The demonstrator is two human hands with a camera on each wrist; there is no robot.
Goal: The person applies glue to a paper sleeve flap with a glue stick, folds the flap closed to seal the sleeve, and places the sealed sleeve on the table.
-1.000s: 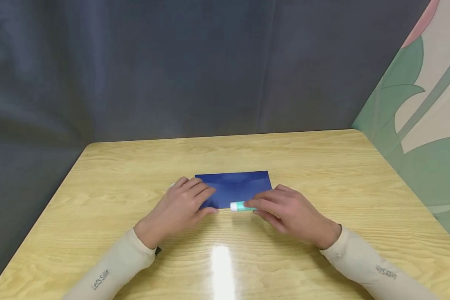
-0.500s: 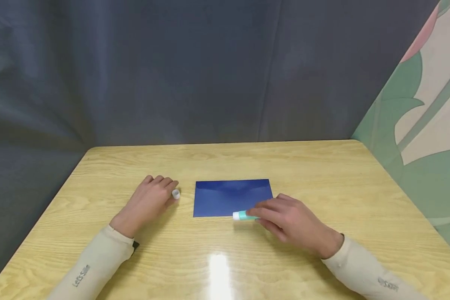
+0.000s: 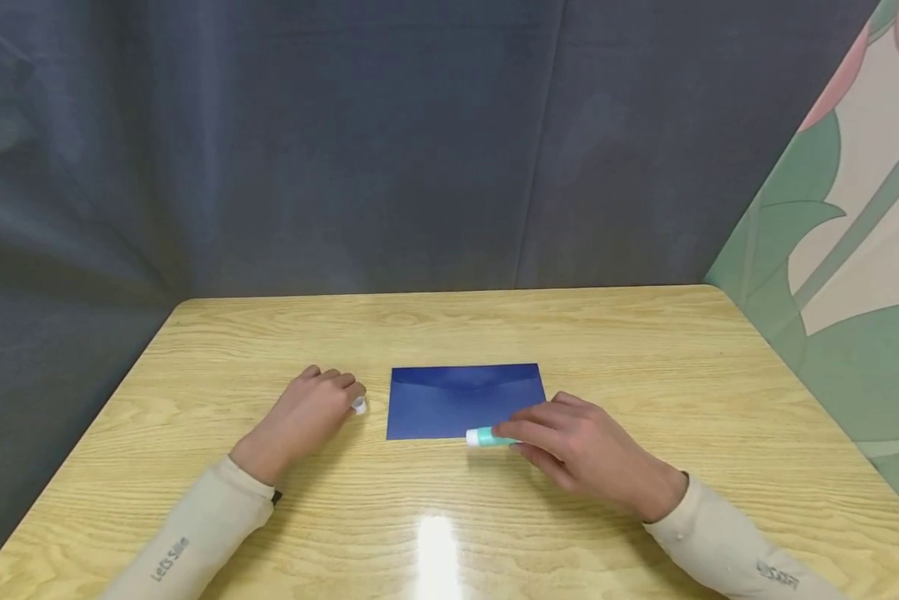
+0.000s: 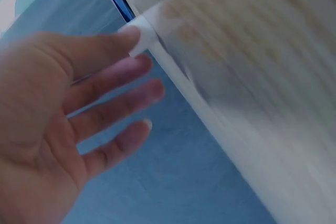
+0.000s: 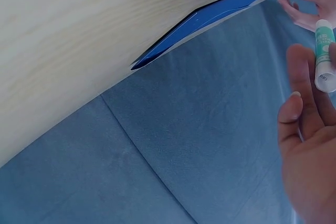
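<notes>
A dark blue envelope (image 3: 464, 404) lies on the wooden table, its flap edge toward the far side. To its left, my left hand (image 3: 302, 421) pinches a small white cap (image 3: 359, 406) between thumb and forefinger. The other fingers are spread behind it in the left wrist view, where the cap (image 4: 143, 36) touches or nearly touches the tabletop. My right hand (image 3: 584, 450) holds a green and white glue stick (image 3: 486, 437) sideways in its fingers, over the envelope's near edge. In the right wrist view, the glue stick (image 5: 324, 51) is partly cut off by the frame edge.
The light wooden table (image 3: 644, 358) reaches back to a dark curtain (image 3: 389, 150). On the right stands a panel with a floral pattern (image 3: 861, 275). A bright light reflection lies on the table near the front.
My left hand has moved left off the envelope to the white cap, then shifted slightly right and nearer with it. The right hand keeps its hold on the glue stick, hardly moving.
</notes>
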